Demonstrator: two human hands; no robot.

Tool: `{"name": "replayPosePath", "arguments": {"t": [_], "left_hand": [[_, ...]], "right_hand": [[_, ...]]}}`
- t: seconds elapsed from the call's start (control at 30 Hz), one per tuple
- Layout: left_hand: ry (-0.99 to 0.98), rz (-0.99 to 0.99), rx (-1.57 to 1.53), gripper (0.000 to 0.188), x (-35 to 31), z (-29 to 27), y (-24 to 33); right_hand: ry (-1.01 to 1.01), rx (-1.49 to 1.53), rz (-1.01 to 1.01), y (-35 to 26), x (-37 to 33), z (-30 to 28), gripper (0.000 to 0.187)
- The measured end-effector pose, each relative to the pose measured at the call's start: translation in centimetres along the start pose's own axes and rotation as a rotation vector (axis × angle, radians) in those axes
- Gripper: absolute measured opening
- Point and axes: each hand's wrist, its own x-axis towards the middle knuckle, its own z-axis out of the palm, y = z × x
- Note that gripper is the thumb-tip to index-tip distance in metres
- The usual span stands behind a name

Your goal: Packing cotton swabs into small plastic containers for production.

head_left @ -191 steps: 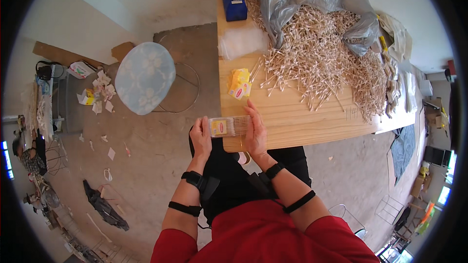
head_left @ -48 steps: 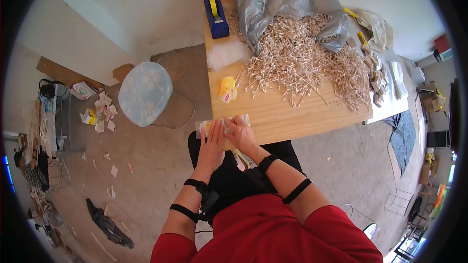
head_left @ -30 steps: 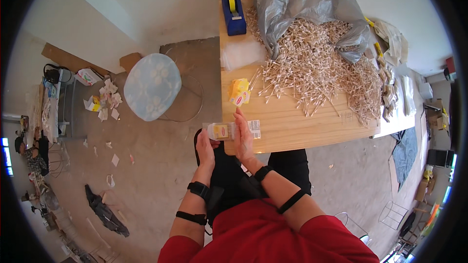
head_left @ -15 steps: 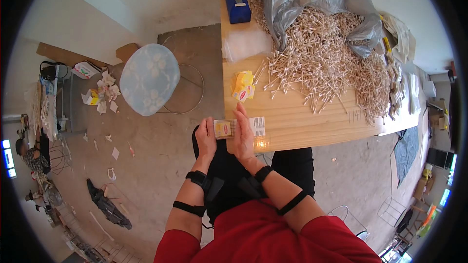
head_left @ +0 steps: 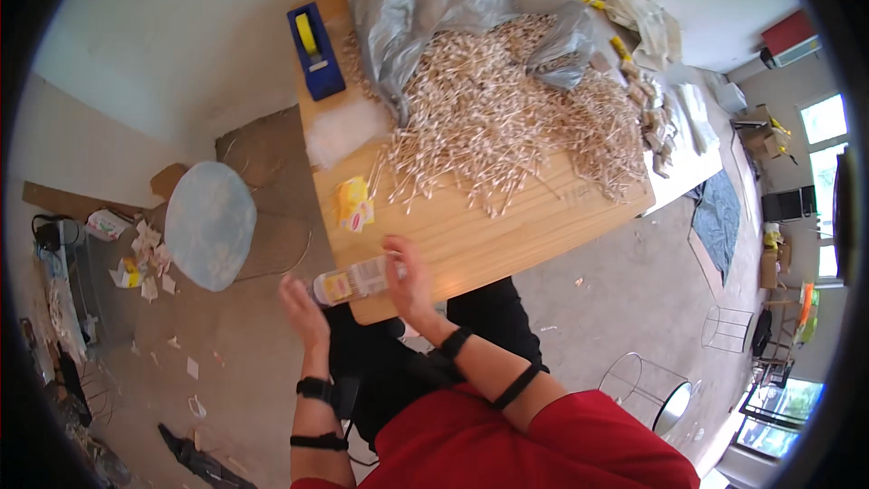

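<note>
My right hand (head_left: 412,282) grips one end of a small clear plastic packet with a yellow label (head_left: 355,281) at the near corner of the wooden table (head_left: 507,235). My left hand (head_left: 303,308) hovers just left of the packet, off the table edge, fingers apart and not touching it. A yellow packet (head_left: 355,204) lies on the table beyond my hands. A big heap of cotton swabs (head_left: 507,118) spills from a grey plastic bag (head_left: 434,0) across the far half of the table.
A blue tape dispenser (head_left: 316,50) stands at the table's far left corner, with a white fluffy wad (head_left: 342,131) near it. A round pale blue stool (head_left: 210,225) stands left of the table. Paper scraps (head_left: 140,258) litter the floor.
My left hand has let go of the clear packet and drawn back to the left; my right hand still holds it at the table corner.
</note>
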Motion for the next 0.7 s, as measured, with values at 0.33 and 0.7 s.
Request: {"name": "replayPosePath", "arguments": {"t": [0.33, 0.7], "left_hand": [[-0.138, 0.219, -0.057, 0.025, -7.9, -1.4, 6.9], [-0.533, 0.539, 0.033, 0.025, -10.4, 8.1, 12.4]], "right_hand": [[0.292, -0.7, 0.024, 4.5, 7.9, -15.5, 0.018], [-0.07, -0.396, -0.25, 4.0, 5.7, -16.0, 0.005]]}}
